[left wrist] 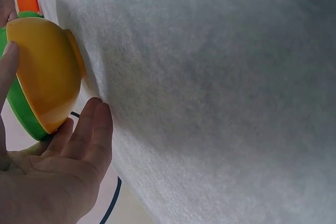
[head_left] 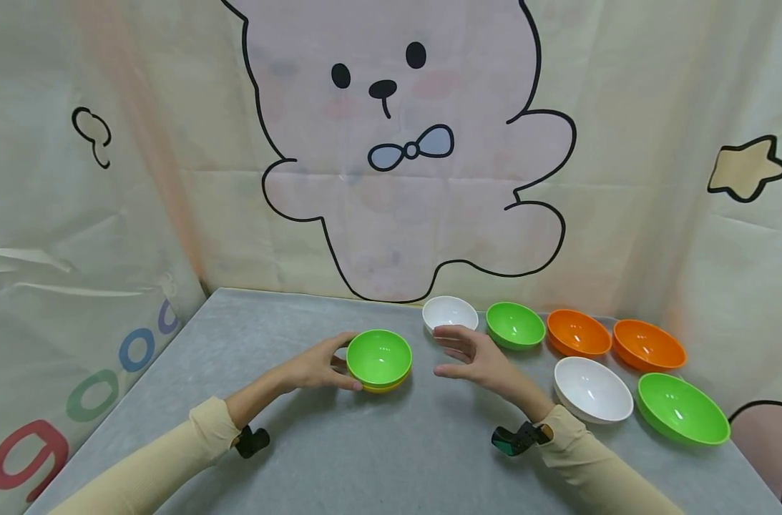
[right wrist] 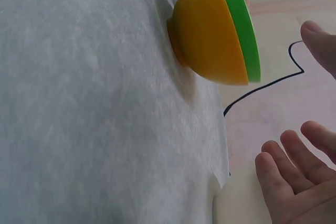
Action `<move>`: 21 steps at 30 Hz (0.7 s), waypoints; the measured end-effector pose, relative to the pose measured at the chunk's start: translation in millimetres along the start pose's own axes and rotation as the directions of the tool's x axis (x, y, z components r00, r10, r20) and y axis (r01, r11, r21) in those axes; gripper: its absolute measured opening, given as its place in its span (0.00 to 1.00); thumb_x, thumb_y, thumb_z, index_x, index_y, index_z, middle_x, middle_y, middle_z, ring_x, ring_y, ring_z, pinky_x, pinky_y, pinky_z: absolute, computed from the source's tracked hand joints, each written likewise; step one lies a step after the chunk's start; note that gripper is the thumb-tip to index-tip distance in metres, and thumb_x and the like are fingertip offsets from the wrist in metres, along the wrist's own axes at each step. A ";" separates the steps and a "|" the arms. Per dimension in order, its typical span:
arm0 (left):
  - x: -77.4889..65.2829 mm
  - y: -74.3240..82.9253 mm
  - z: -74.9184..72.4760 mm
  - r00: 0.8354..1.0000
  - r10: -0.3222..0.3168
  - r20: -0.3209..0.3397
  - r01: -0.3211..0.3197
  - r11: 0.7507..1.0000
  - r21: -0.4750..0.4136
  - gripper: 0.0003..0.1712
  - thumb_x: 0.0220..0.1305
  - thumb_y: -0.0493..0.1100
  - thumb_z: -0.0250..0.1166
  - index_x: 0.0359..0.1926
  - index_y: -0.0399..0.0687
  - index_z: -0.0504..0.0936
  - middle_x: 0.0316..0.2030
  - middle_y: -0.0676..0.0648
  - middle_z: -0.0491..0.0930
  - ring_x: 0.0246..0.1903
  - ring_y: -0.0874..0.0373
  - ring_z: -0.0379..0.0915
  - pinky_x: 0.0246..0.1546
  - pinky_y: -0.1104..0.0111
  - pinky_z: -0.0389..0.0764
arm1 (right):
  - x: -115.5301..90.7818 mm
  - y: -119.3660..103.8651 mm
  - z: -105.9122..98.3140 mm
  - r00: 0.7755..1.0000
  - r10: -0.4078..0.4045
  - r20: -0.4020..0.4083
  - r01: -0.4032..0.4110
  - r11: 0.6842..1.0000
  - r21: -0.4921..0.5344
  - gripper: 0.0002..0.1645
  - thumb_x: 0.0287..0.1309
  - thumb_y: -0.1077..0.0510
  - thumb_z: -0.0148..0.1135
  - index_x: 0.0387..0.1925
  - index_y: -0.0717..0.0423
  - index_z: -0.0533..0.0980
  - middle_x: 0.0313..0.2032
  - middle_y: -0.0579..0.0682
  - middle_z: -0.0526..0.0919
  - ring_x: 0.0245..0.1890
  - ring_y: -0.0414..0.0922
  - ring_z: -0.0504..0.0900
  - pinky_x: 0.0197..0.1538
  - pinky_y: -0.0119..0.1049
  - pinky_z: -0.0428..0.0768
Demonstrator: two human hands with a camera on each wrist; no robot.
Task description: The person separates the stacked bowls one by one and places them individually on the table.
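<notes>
A green bowl [head_left: 379, 355] sits nested in a yellow bowl [left wrist: 50, 72], the pair upright on the grey-covered table. My left hand [head_left: 318, 365] holds the stack from its left side, thumb at the front by the yellow bowl's wall and fingers around the back. In the left wrist view the other fingers [left wrist: 94, 129] extend along the bowl's lower side. My right hand [head_left: 477, 360] is apart from the stack on its right, fingers spread and holding nothing. Behind that hand, a white bowl [head_left: 451, 312] is partly covered by its fingers.
Right of my right hand, a back row holds a green bowl [head_left: 515, 325] and two orange bowls [head_left: 579, 333]. In front of them are a white bowl [head_left: 593, 390] and a larger green bowl [head_left: 683, 408]. A printed curtain [head_left: 397, 214] hangs behind the table [head_left: 365, 458].
</notes>
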State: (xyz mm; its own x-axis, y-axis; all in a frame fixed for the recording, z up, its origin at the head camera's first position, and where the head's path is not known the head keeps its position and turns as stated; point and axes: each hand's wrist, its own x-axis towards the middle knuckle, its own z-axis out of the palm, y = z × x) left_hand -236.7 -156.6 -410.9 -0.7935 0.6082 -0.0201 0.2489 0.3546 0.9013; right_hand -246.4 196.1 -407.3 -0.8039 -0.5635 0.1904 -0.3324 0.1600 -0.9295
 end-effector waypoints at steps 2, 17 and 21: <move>-0.3 0.3 0.2 1.000 -0.004 0.002 0.004 1.000 0.001 0.50 0.60 0.39 0.77 0.76 0.37 0.57 0.69 0.34 0.62 0.56 0.38 0.75 0.58 0.49 0.76 | 2.8 1.0 3.8 1.000 0.010 0.008 -0.010 1.000 -0.016 0.46 0.55 0.61 0.77 0.70 0.67 0.64 0.69 0.66 0.67 0.70 0.63 0.65 0.67 0.44 0.69; -1.0 1.3 0.1 1.000 -0.013 -0.001 0.013 1.000 0.008 0.50 0.60 0.39 0.77 0.76 0.37 0.57 0.70 0.33 0.62 0.58 0.36 0.72 0.59 0.50 0.76 | 26.3 10.9 33.7 0.997 -0.011 0.080 0.008 0.999 0.039 0.59 0.51 0.63 0.81 0.76 0.66 0.53 0.74 0.67 0.57 0.73 0.65 0.55 0.71 0.50 0.62; -1.0 3.3 0.3 1.000 -0.018 -0.004 0.018 1.000 0.013 0.50 0.59 0.40 0.77 0.76 0.36 0.58 0.69 0.35 0.63 0.58 0.36 0.72 0.59 0.50 0.76 | 31.6 14.6 41.1 0.995 -0.015 0.099 0.009 0.998 0.062 0.63 0.49 0.63 0.82 0.77 0.68 0.50 0.74 0.71 0.53 0.73 0.65 0.55 0.71 0.52 0.61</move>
State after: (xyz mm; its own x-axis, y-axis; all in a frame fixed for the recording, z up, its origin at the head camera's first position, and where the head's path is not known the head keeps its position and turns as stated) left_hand -235.0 -155.8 -408.0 -0.8002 0.5988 -0.0340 0.2419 0.3742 0.8953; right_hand -256.3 147.3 -427.9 -0.7459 -0.6434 0.1720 -0.3082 0.1045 -0.9455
